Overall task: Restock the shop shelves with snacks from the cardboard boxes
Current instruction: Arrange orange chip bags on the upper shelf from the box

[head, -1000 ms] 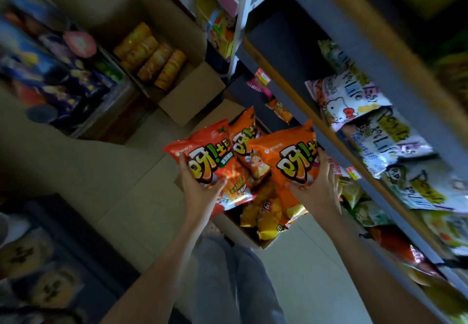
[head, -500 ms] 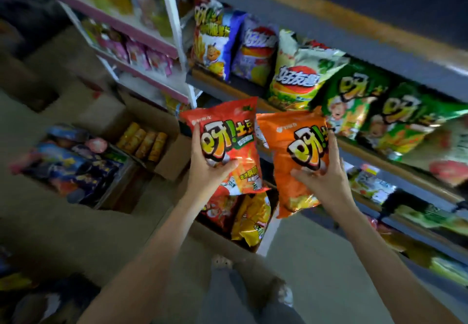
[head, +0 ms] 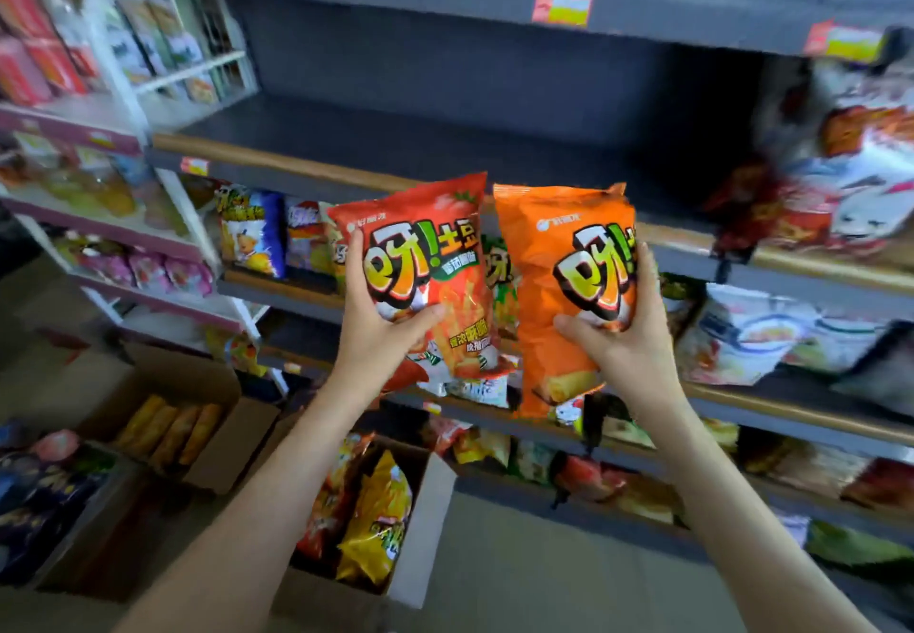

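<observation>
Shelving [head: 297, 164] of dark boards with wooden front strips fills the wall ahead. Its middle board lies bare at left and centre, with blurred packets [head: 841, 177] heaped at its right end. The rows below are packed with snacks. A white rack [head: 118, 88] of smaller goods adjoins it on the left. On the floor beneath stands an open cardboard box [head: 425, 533] with yellow and red bags inside, and beside it to the left a second box [head: 232, 434] holding orange rolls. Two bags are held side by side in front of the bare board's edge, almost touching and hiding part of the row behind: a red bag [head: 425, 256] and an orange bag [head: 549, 286]. The left hand [head: 376, 335] grips the red one low on its left side, thumb across the front. The right hand [head: 628, 350] grips the orange one, its fingers [head: 643, 266] curled round the right edge. A red-and-yellow price tag [head: 561, 8] sits on the shelf lip above. Half a second ago the same two bags, in the same grips, were level with the lower row of green packets; they have since come up to the bare board, and the boxes now sit lower in view.
</observation>
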### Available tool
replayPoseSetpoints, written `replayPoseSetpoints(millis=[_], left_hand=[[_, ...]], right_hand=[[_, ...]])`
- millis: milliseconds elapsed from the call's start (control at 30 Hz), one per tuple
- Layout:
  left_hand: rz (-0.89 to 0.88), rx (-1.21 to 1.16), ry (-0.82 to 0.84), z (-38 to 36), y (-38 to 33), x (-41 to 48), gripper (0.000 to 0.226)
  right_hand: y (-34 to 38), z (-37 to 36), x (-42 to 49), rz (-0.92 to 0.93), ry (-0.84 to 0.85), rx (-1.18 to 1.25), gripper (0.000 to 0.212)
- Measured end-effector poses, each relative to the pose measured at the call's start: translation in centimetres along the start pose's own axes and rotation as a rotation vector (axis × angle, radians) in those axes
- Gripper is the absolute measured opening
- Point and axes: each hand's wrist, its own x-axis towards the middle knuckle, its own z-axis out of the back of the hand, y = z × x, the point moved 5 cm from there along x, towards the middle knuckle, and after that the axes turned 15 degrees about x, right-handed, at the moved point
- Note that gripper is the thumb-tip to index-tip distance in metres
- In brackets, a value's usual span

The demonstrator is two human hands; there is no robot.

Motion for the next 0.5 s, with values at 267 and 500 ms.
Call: replayPoseSetpoints(millis=[267, 500], left_hand=[[-0.101, -0.007, -0.042, -4.8, -6.6, 2.4, 0.110], [-0.110, 0.007, -0.109, -4.3, -8.5, 6.4, 0.113]], right_hand=[[3.3, 6.0, 5.0, 0.058, -0.104, -0.088, 0.108], [5.1, 4.3, 11.0, 0.025, -0.110, -0.178, 0.112]])
